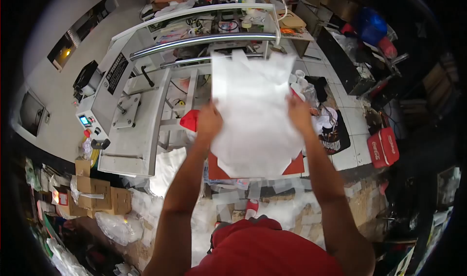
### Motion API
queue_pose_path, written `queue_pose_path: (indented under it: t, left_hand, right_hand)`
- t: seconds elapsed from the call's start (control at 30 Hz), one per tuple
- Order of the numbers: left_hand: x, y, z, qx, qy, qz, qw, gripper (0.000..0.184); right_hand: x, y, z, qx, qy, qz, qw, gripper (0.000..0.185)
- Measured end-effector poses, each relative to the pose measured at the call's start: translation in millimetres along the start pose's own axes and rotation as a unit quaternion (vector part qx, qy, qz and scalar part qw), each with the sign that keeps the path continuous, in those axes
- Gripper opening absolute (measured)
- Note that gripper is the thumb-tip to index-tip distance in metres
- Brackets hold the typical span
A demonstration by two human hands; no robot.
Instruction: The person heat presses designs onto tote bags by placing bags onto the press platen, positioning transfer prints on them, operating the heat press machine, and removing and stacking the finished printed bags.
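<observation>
A large white sheet (255,115), thin and paper-like with cut or uneven corners, spreads out in front of me. My left hand (209,121) is closed on its left edge. At the opposite edge my right hand (298,113) grips it, slightly blurred by motion. Under the sheet, a flat orange-red surface (219,171) shows along the front corners. Red cloth (189,120) sticks out beside my left hand, and a little more red shows by the right one. The sheet hides most of what lies beneath.
A heat press machine (141,110) with a lit control display (85,120) stands left. Chrome bars (204,41) cross behind the sheet. Cardboard boxes (99,193) and plastic lie lower left. A red Coca-Cola bag (383,148) sits right. Scattered sheets cover the floor. Another person's arm (168,0) shows at the back.
</observation>
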State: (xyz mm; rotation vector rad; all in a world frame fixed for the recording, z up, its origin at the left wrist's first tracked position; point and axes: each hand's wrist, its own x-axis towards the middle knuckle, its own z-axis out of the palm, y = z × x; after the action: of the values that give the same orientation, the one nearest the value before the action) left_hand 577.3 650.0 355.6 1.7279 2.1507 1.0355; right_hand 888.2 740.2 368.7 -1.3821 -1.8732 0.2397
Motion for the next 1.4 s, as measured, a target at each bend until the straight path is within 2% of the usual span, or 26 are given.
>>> queue_pose_path:
  t: [0.03, 0.07, 0.1, 0.13, 0.23, 0.3, 0.43, 0.53, 0.57, 0.63, 0.67, 0.7, 0.73, 0.77, 0.8, 0.83, 0.87, 0.97, 1.1, 1.17, 1.4]
  left_hand:
    - [-13.1, -42.2, 53.9, 0.027, 0.010, 0.046, 0.999, 0.038]
    - [-36.3, -39.3, 67.7, 0.078, -0.056, -0.021, 0.995, 0.043]
    - [-52.1, -55.8, 86.4, 0.082, -0.080, -0.043, 0.992, 0.044]
    - [-56.3, -51.9, 87.6, 0.083, -0.084, -0.045, 0.992, 0.044]
    - [-65.0, -30.5, 77.0, 0.108, -0.017, -0.045, 0.993, 0.046]
    - [-64.4, -37.9, 81.6, 0.101, -0.006, -0.039, 0.994, 0.046]
    - [-67.5, -41.2, 81.7, 0.091, 0.014, -0.037, 0.995, 0.045]
    - [-65.7, -38.7, 80.5, 0.090, 0.018, -0.031, 0.995, 0.044]
    - [-65.4, -37.8, 80.8, 0.089, 0.016, -0.032, 0.995, 0.044]
    - [-64.5, -35.8, 79.1, 0.114, 0.077, -0.022, 0.990, 0.039]
    - [-65.8, -36.1, 76.2, 0.113, 0.076, -0.021, 0.990, 0.039]
    - [-69.0, -38.0, 70.4, 0.083, 0.084, -0.050, 0.992, 0.034]
    - [-75.0, -40.7, 64.0, 0.053, 0.092, -0.080, 0.991, 0.029]
    - [-83.6, -43.8, 57.3, 0.052, 0.093, -0.082, 0.991, 0.029]
    - [-94.4, -46.8, 49.9, 0.041, 0.044, -0.125, 0.990, 0.028]
    - [-104.9, -48.5, 43.9, 0.029, -0.006, -0.167, 0.986, 0.028]
    - [-117.1, -49.8, 40.3, 0.028, -0.006, -0.168, 0.985, 0.028]
    - [-140.6, -45.8, 32.3, -0.020, -0.047, -0.159, 0.986, 0.028]
    - [-146.3, -27.9, 32.5, -0.085, -0.032, -0.183, 0.979, 0.024]
    - [-142.8, -25.2, 33.1, -0.100, -0.041, -0.205, 0.973, 0.023]
    - [-140.1, -29.3, 39.6, -0.084, -0.021, -0.218, 0.972, 0.024]
  right_hand:
    - [-27.6, 46.8, 42.5, 0.046, -0.041, 0.020, 0.998, 0.021]
    - [-56.0, 64.3, 62.0, 0.035, -0.053, 0.016, 0.998, 0.020]
    - [-75.7, 65.5, 63.7, -0.019, -0.106, 0.014, 0.994, 0.021]
    - [-89.9, 64.1, 64.7, -0.007, -0.060, -0.022, 0.998, 0.025]
    - [-101.5, 55.7, 60.2, -0.060, -0.063, -0.014, 0.996, 0.029]
    - [-99.1, 54.7, 61.5, -0.070, -0.009, -0.051, 0.996, 0.027]
    - [-99.3, 43.5, 50.7, -0.080, -0.028, -0.068, 0.994, 0.026]
    - [-97.5, 43.5, 53.6, -0.108, -0.060, -0.038, 0.992, 0.028]
    - [-97.8, 45.8, 57.9, -0.111, -0.042, -0.027, 0.993, 0.029]
    - [-99.6, 49.7, 60.8, -0.115, -0.023, -0.014, 0.993, 0.030]
    - [-99.1, 52.3, 60.6, -0.095, 0.024, 0.020, 0.995, 0.027]
    - [-98.0, 55.0, 60.3, -0.074, 0.071, 0.053, 0.993, 0.024]
    - [-101.0, 55.8, 53.1, -0.073, 0.071, 0.053, 0.993, 0.024]
    - [-107.7, 54.3, 38.5, -0.021, 0.030, 0.107, 0.994, 0.022]
    - [-115.6, 50.6, 25.7, 0.032, -0.011, 0.161, 0.986, 0.023]
    - [-125.1, 46.9, 17.4, 0.013, -0.028, 0.141, 0.990, 0.027]
    - [-134.1, 40.5, 9.4, 0.012, -0.028, 0.141, 0.990, 0.027]
    - [-156.6, 32.6, 3.0, 0.012, -0.130, 0.203, 0.970, 0.035]
    - [-162.4, 48.6, 13.1, 0.082, -0.095, 0.232, 0.965, 0.034]
    - [-157.8, 48.5, 13.5, 0.095, -0.084, 0.290, 0.949, 0.033]
    - [-159.6, 57.4, 15.1, 0.116, -0.083, 0.289, 0.947, 0.026]
